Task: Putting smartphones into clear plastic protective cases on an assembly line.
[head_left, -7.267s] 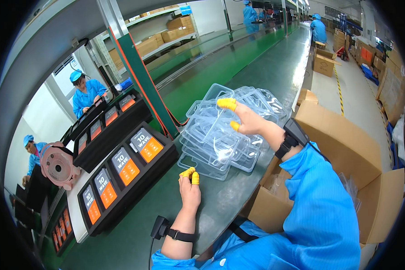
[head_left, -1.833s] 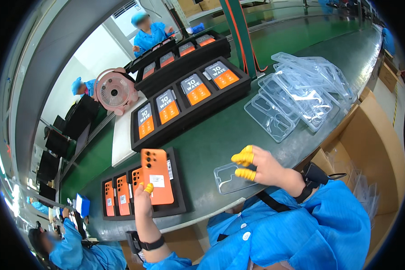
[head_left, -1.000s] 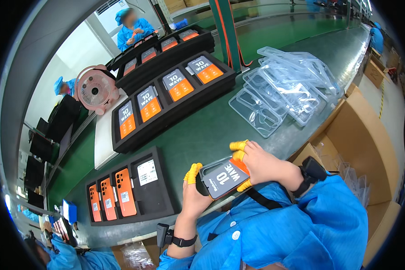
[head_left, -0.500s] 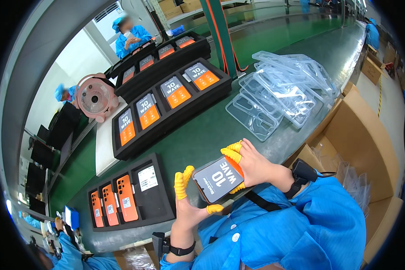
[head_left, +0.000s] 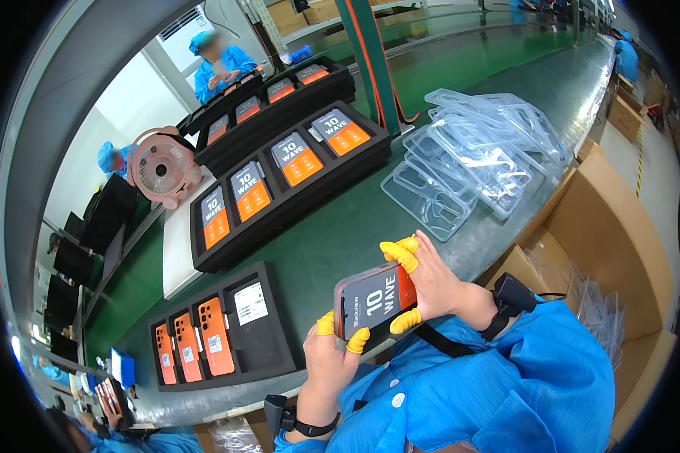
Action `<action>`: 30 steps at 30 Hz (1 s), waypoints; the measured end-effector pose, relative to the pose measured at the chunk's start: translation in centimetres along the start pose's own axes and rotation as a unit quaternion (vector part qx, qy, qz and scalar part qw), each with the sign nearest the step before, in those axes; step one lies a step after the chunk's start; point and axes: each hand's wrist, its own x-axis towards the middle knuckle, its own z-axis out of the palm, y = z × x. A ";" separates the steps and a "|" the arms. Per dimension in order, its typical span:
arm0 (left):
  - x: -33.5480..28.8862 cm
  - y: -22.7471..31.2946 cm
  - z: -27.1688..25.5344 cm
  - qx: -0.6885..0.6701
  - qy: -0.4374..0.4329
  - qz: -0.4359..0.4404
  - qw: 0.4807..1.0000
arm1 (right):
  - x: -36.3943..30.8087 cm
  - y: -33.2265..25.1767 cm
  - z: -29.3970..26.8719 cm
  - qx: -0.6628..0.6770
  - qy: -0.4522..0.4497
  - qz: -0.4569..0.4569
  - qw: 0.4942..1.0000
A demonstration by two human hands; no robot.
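A smartphone (head_left: 374, 302) with a grey and orange printed film on its front is held between my two hands above the near edge of the bench. A clear rim shows along its sides. My right hand (head_left: 440, 285) grips its right end, yellow finger cots on the thumb and fingers. At the lower left end, my left hand (head_left: 329, 364) pinches the phone, also wearing yellow cots. To the left lies a black foam tray (head_left: 268, 343) bearing orange phones (head_left: 216, 335) face down; its rightmost slot shows a white label (head_left: 249, 302).
Ahead stands a black foam tray (head_left: 279, 198) of several phones, with more trays behind. Clear plastic cases (head_left: 468, 162) are heaped at right, near an open cardboard box (head_left: 612, 226). A pink fan (head_left: 161, 167) and green post (head_left: 370, 68) stand beyond. Co-workers in blue (head_left: 217, 68) sit farther off.
My left hand has closed from spread fingers onto the phone's left end. The phone has turned more upright and shifted slightly right, still in my right hand.
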 end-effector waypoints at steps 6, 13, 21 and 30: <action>0.6 1.0 -0.3 0.058 0.005 0.025 0.998 | 3.2 -1.3 -0.7 0.111 -0.007 -0.069 0.991; 0.6 1.4 0.6 0.017 0.051 -0.014 0.998 | 3.1 -1.1 0.0 0.150 0.009 -0.021 0.988; 1.5 -1.4 -0.2 -0.246 -0.006 -0.184 0.952 | 2.9 0.7 0.0 0.044 -0.281 0.161 0.945; 1.3 -1.2 -0.4 -0.078 0.001 -0.168 0.983 | 1.4 -0.8 0.9 0.010 -0.163 0.147 0.975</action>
